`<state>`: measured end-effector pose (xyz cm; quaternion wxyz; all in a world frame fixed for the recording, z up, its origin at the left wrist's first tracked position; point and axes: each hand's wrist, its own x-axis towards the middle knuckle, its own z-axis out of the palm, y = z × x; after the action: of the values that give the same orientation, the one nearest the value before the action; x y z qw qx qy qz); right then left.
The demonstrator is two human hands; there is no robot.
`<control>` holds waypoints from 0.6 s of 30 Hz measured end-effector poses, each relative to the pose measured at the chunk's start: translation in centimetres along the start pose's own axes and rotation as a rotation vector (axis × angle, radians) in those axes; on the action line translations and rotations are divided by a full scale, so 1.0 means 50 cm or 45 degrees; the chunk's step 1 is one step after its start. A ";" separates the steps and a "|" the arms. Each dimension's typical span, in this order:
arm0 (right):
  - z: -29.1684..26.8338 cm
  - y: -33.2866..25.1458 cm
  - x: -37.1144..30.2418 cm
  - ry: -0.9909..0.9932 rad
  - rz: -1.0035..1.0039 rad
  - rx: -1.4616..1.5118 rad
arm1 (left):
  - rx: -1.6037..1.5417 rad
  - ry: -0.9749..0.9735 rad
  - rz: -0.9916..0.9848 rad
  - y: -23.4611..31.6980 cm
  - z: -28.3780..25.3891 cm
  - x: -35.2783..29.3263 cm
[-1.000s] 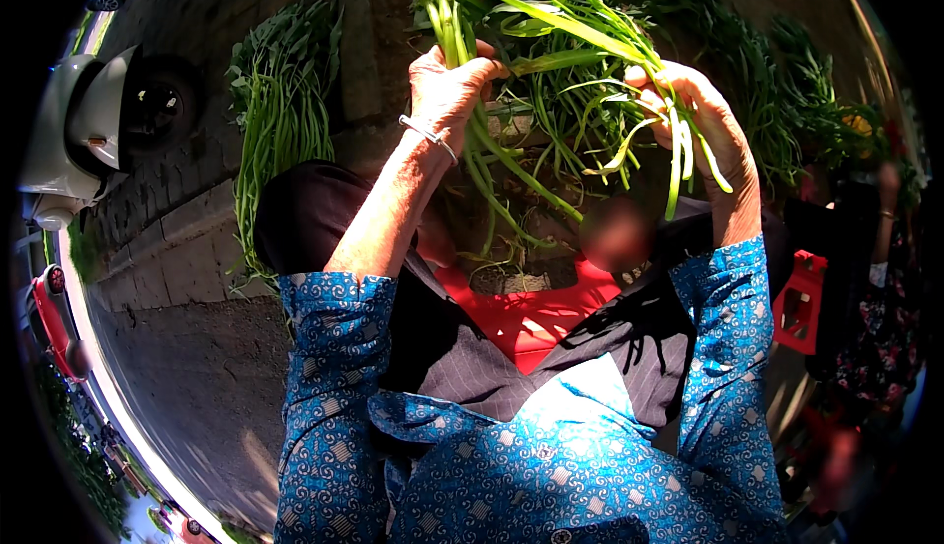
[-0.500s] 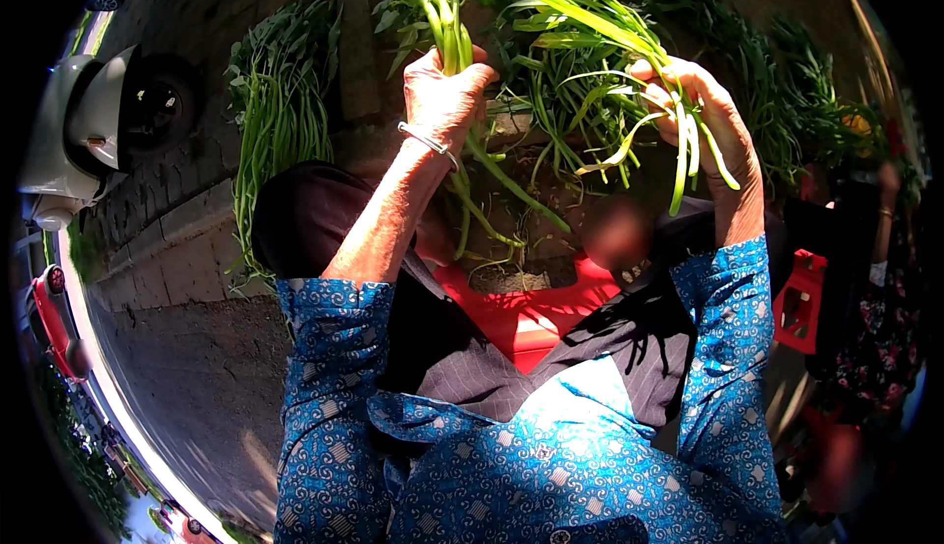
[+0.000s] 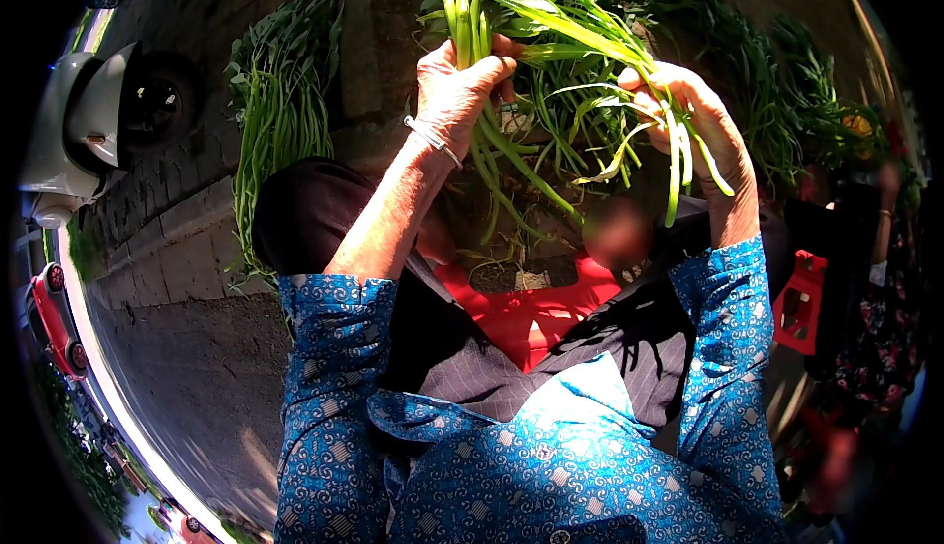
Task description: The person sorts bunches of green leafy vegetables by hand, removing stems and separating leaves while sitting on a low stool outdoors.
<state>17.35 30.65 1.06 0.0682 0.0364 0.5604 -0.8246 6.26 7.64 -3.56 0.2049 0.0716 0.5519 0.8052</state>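
Note:
My left hand (image 3: 457,97), with a pale band round its wrist, is closed round a bunch of green water spinach stems (image 3: 464,23). Cut ends hang below that fist toward my knees. To the right, my right hand (image 3: 698,116) pinches a few looser stalks (image 3: 677,156) between thumb and fingers. Their long narrow leaves (image 3: 580,28) stretch left until they meet the bunch in my left hand. Below and behind both hands lies a heap of the same greens (image 3: 556,116), partly hidden by my arms.
Another long bundle of greens (image 3: 285,121) lies at the left on a kerb, and more greens (image 3: 767,92) spread at the right. A red plastic seat (image 3: 536,313) shows between my legs. Another person (image 3: 875,298) is at the right near a red stool (image 3: 801,298). Vehicles stand far left.
My left hand has moved slightly right with its bunch, closer to my right hand. The leaf tips from my right hand now touch that bunch. My right hand has shifted slightly left.

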 end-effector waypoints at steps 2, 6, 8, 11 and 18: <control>-0.002 0.002 0.001 -0.008 -0.005 0.008 | 0.040 -0.024 -0.023 -0.001 -0.001 -0.002; -0.007 0.000 0.005 -0.024 0.020 -0.023 | 0.047 -0.040 -0.046 0.005 0.004 -0.007; 0.008 0.002 0.004 -0.002 -0.055 -0.044 | 0.011 -0.045 -0.042 0.001 0.003 -0.007; 0.010 -0.003 0.005 -0.007 -0.064 -0.087 | -0.001 -0.058 -0.040 0.000 0.001 -0.002; 0.030 -0.014 0.005 0.016 -0.025 -0.148 | 0.114 -0.050 -0.039 -0.001 -0.003 -0.001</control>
<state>16.99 29.50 2.22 0.0587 0.0321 0.6080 -0.7911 6.28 7.50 -3.63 0.2245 0.0882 0.5842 0.7750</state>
